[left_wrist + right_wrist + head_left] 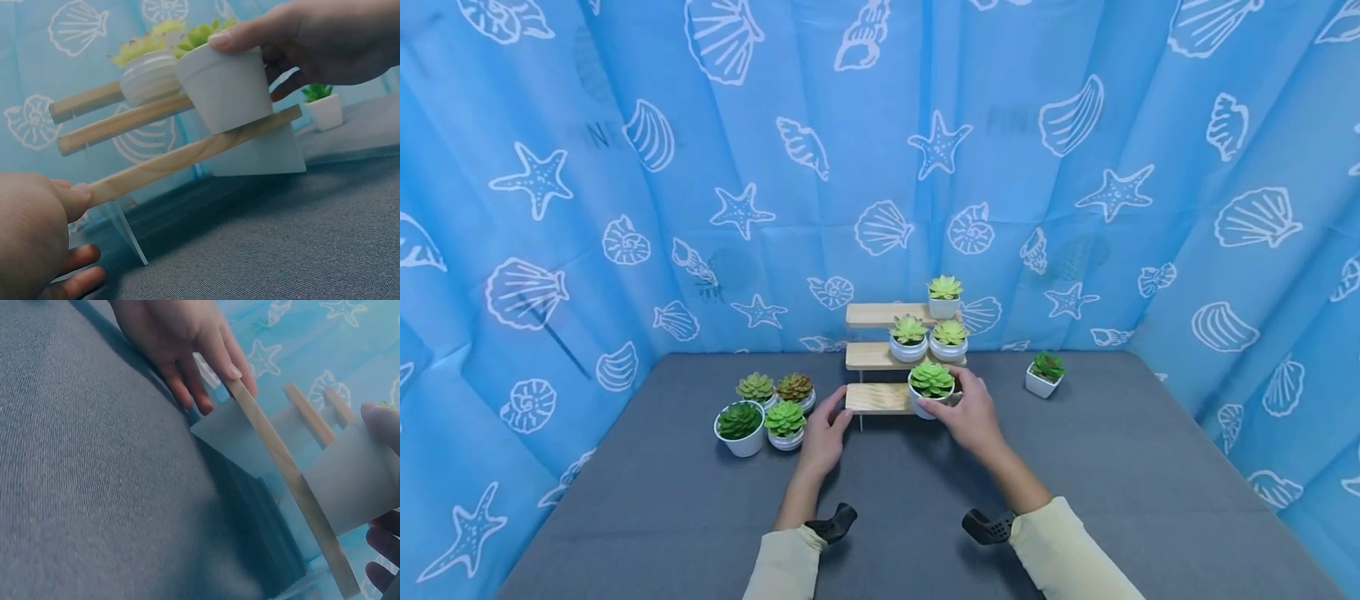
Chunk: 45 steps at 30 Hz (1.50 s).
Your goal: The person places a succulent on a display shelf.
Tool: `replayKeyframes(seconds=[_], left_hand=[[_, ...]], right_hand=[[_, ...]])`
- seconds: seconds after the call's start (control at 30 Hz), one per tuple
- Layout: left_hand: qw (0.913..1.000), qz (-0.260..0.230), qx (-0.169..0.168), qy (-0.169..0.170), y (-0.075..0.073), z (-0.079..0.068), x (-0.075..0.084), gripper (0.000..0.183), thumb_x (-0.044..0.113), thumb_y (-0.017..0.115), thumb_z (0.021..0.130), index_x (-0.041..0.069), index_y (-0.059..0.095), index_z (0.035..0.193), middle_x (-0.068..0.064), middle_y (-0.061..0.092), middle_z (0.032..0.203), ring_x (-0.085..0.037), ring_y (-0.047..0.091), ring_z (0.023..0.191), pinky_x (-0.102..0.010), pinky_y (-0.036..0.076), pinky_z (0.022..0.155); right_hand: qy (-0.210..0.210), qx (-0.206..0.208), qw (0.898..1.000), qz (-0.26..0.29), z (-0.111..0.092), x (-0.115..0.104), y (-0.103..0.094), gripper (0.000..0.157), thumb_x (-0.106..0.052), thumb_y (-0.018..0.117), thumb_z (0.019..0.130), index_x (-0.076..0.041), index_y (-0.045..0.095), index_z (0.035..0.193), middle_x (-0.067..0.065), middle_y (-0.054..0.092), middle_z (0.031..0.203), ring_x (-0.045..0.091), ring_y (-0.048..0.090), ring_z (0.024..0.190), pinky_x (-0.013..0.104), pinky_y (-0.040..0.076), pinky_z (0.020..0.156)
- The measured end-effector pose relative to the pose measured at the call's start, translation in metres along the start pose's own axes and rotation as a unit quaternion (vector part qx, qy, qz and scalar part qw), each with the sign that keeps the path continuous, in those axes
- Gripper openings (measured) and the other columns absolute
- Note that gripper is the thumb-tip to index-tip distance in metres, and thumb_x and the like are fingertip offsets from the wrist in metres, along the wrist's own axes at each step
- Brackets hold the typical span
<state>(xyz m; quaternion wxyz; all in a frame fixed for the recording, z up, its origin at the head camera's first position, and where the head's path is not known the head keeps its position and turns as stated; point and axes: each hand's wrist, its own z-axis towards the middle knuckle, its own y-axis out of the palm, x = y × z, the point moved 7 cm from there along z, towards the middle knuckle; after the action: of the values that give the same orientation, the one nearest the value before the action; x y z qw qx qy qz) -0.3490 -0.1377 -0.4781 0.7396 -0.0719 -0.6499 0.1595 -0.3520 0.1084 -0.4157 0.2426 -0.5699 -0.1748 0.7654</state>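
Observation:
A three-step plant stand (868,398) with wooden boards and clear side supports stands in the middle of the table. My right hand (973,414) grips a white-potted green succulent (932,382) by the pot, thumb at the front rim, fingers around the far side. The pot's base is at the right part of the lowest board. With thumb and index finger, my left hand (825,439) pinches that board's left end; its other fingers hang loosely below in the left wrist view. Two succulents (908,337) (950,338) sit on the middle board, another (944,296) at the top right.
Left of the stand, several potted succulents (742,428) cluster close to my left hand. A small succulent in a square white pot (1043,375) stands alone to the right. Behind the grey table (895,533) hangs a blue curtain (865,167) with shell prints.

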Motion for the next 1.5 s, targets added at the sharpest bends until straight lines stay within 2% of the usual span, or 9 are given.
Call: replayKeyframes(seconds=[0.4,0.67,0.9,1.13,1.27,1.4,1.5], left_hand=[[1.0,-0.005,-0.002,0.002,0.001,0.001,0.0,0.044,0.016,0.051,0.102,0.012,0.046,0.146,-0.007,0.046,0.146,-0.027,0.046,0.129,-0.049,0.037,0.106],[0.9999,-0.008,-0.005,0.005,0.003,0.003,0.001,0.045,0.014,0.051,0.102,0.011,0.045,0.146,-0.007,0.046,0.147,-0.027,0.046,0.13,-0.049,0.037,0.106],[1.0,-0.005,-0.006,0.0,0.004,0.002,-0.001,0.045,0.015,0.052,0.102,0.012,0.046,0.146,-0.007,0.046,0.147,-0.027,0.047,0.129,-0.049,0.038,0.105],[1.0,-0.001,-0.002,0.004,0.002,0.002,-0.001,0.044,0.014,0.051,0.102,0.012,0.046,0.146,-0.007,0.046,0.146,-0.027,0.047,0.129,-0.049,0.038,0.105],[1.0,-0.002,-0.002,-0.001,0.002,0.003,-0.002,0.044,0.014,0.051,0.102,0.012,0.046,0.146,-0.006,0.046,0.147,-0.026,0.046,0.13,-0.049,0.038,0.106],[1.0,0.0,-0.003,-0.009,0.003,0.003,-0.004,0.044,0.016,0.051,0.102,0.013,0.046,0.146,-0.006,0.045,0.147,-0.027,0.045,0.131,-0.049,0.037,0.106],[0.9999,0.0,-0.002,-0.015,0.002,0.003,-0.005,0.044,0.017,0.051,0.102,0.014,0.046,0.146,-0.005,0.045,0.147,-0.026,0.045,0.131,-0.049,0.037,0.106]], right_hand=[[-0.005,0.01,1.0,0.006,0.002,-0.005,0.011,0.074,-0.034,0.084,0.076,-0.009,0.053,0.138,0.015,0.059,0.124,0.032,0.05,0.111,0.051,0.04,0.091],[0.017,0.026,0.999,0.027,0.004,-0.007,0.016,0.073,-0.031,0.085,0.076,-0.007,0.052,0.137,0.018,0.058,0.116,0.031,0.053,0.105,0.047,0.044,0.085],[0.016,0.026,0.997,0.07,0.005,-0.004,0.022,0.073,-0.026,0.085,0.076,-0.005,0.047,0.135,0.019,0.059,0.128,0.028,0.055,0.118,0.047,0.044,0.096],[0.01,0.021,0.997,0.08,0.006,-0.007,0.024,0.073,-0.025,0.084,0.078,-0.004,0.045,0.136,0.018,0.062,0.124,0.028,0.057,0.115,0.048,0.044,0.094],[0.01,0.021,0.996,0.087,0.004,-0.007,0.025,0.071,-0.024,0.083,0.079,-0.004,0.045,0.136,0.02,0.058,0.126,0.03,0.055,0.117,0.049,0.042,0.097],[-0.007,0.027,0.997,0.071,0.001,-0.006,0.024,0.073,-0.025,0.083,0.078,-0.006,0.044,0.137,0.02,0.055,0.127,0.032,0.049,0.12,0.051,0.038,0.098],[-0.032,0.034,0.998,0.048,-0.002,-0.004,0.023,0.074,-0.027,0.084,0.078,-0.009,0.045,0.138,0.017,0.056,0.124,0.032,0.046,0.117,0.05,0.039,0.095]])
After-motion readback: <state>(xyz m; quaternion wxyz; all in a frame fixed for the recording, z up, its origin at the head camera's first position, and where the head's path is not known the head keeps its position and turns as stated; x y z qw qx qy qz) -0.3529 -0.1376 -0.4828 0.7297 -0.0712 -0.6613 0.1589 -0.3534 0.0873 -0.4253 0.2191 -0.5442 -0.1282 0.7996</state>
